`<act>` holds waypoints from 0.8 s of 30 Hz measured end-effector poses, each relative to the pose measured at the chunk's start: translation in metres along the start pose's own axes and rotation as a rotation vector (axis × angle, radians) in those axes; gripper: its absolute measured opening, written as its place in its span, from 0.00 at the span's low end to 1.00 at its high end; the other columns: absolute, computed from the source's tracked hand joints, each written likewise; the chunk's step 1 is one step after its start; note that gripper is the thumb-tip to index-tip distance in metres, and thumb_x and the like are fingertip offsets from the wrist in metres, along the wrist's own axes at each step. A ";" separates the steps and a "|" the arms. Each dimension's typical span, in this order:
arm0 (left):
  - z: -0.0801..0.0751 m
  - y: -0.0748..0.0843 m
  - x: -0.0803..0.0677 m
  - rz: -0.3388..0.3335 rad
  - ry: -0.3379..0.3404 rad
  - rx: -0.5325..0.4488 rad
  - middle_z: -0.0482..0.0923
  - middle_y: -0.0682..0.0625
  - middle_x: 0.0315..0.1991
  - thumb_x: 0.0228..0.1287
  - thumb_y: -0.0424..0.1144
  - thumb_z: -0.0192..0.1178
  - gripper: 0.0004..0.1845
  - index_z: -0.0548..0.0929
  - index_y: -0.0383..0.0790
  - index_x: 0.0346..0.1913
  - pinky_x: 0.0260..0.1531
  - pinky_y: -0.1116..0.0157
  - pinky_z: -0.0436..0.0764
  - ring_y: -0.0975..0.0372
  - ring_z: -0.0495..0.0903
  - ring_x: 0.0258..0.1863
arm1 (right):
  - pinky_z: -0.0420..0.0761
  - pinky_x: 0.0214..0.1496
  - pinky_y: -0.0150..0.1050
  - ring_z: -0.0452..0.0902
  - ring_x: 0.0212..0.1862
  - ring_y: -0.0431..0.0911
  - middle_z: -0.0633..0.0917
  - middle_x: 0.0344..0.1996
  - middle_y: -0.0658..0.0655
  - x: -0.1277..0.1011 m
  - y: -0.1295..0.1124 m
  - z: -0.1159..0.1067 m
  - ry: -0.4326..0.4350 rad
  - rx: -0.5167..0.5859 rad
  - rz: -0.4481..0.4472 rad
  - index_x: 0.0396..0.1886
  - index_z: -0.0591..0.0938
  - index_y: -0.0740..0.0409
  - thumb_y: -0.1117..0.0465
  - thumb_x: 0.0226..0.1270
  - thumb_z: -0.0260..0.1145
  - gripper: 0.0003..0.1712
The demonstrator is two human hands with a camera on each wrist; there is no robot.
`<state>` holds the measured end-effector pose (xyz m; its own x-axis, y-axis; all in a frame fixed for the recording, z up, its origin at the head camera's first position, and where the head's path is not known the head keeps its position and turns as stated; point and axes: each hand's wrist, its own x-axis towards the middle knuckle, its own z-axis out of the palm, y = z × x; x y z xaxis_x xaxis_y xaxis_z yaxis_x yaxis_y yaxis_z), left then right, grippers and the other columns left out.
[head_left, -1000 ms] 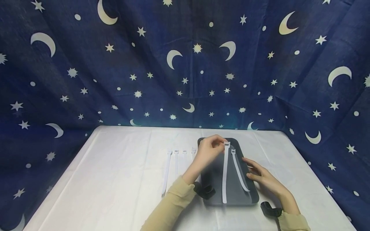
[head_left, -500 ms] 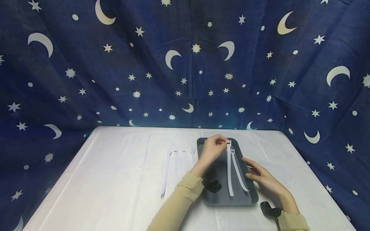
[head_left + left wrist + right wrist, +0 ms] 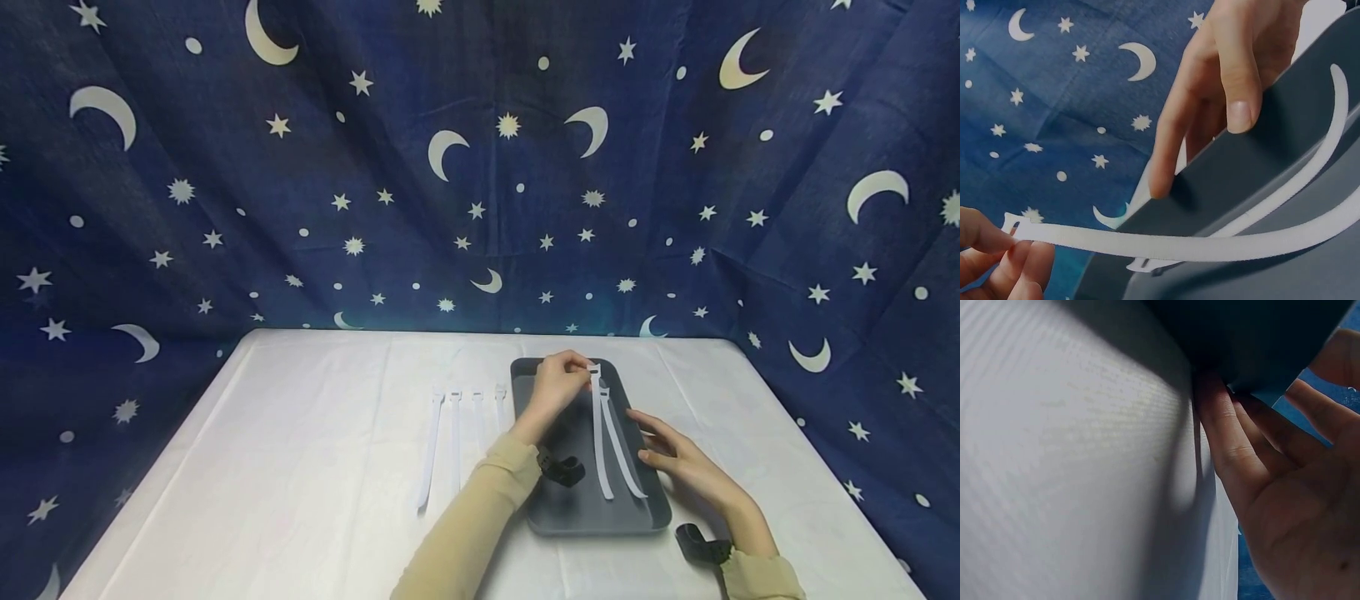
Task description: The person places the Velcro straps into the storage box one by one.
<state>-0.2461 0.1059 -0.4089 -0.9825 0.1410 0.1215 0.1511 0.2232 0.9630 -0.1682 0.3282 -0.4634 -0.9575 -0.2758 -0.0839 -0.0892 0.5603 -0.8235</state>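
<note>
My left hand (image 3: 555, 387) pinches a white strap-style cable tie (image 3: 601, 442) by its slotted head, above the far part of a dark grey tray (image 3: 570, 521). In the left wrist view this tie (image 3: 1147, 242) arches across the tray, its head between thumb and fingers. A second white cable tie (image 3: 621, 450) lies in the tray just right of it, its far end curved. My right hand (image 3: 690, 471) holds the tray's right side, thumb (image 3: 1239, 100) over the rim. Seen from the right wrist, its other fingers (image 3: 1232, 437) reach under the tray wall (image 3: 1254, 344).
On the white table (image 3: 300, 467), left of the tray, several more white cable ties (image 3: 431, 450) lie in a row, partly hidden by my left sleeve (image 3: 468, 525). A dark blue curtain (image 3: 480, 167) with moons and stars hangs behind the table.
My left hand has moved a little to the right with the cable tie, bringing it closer beside the one lying in the tray. The right hand has stayed in place.
</note>
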 end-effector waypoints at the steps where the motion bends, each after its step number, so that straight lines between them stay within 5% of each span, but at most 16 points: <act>1: 0.001 -0.001 0.001 -0.015 -0.003 -0.005 0.85 0.42 0.26 0.57 0.28 0.58 0.08 0.85 0.33 0.37 0.20 0.78 0.69 0.51 0.87 0.29 | 0.67 0.64 0.58 0.64 0.67 0.69 0.61 0.72 0.68 0.000 0.000 0.000 0.001 -0.004 0.000 0.74 0.58 0.56 0.54 0.69 0.59 0.37; 9: 0.012 -0.014 0.010 -0.104 0.003 0.008 0.85 0.40 0.26 0.58 0.29 0.58 0.07 0.86 0.34 0.36 0.19 0.78 0.68 0.47 0.86 0.32 | 0.69 0.60 0.34 0.64 0.67 0.69 0.61 0.72 0.67 -0.001 0.000 -0.001 -0.003 -0.001 -0.016 0.74 0.58 0.56 0.55 0.69 0.59 0.37; 12: 0.017 -0.020 0.014 -0.122 0.004 0.035 0.86 0.40 0.26 0.59 0.30 0.59 0.06 0.86 0.35 0.35 0.18 0.78 0.67 0.48 0.87 0.31 | 0.70 0.60 0.35 0.65 0.67 0.68 0.61 0.72 0.67 -0.001 0.001 -0.001 -0.001 0.002 -0.003 0.74 0.58 0.55 0.54 0.69 0.60 0.37; 17: 0.023 -0.028 0.018 -0.149 0.005 0.073 0.85 0.42 0.24 0.59 0.30 0.59 0.06 0.86 0.36 0.34 0.17 0.76 0.67 0.53 0.86 0.26 | 0.67 0.65 0.58 0.62 0.68 0.70 0.60 0.72 0.67 -0.002 0.001 -0.001 -0.002 0.006 -0.014 0.74 0.58 0.56 0.55 0.70 0.59 0.37; 24: 0.024 -0.038 0.019 -0.178 -0.008 0.101 0.84 0.45 0.23 0.59 0.30 0.60 0.05 0.85 0.36 0.31 0.18 0.74 0.70 0.60 0.82 0.21 | 0.69 0.64 0.47 0.62 0.68 0.69 0.60 0.73 0.66 -0.001 0.001 -0.001 -0.011 0.004 -0.016 0.74 0.58 0.55 0.55 0.70 0.59 0.36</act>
<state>-0.2674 0.1233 -0.4492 -0.9939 0.0983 -0.0504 -0.0139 0.3410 0.9400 -0.1678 0.3291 -0.4635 -0.9530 -0.2932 -0.0767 -0.1035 0.5528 -0.8268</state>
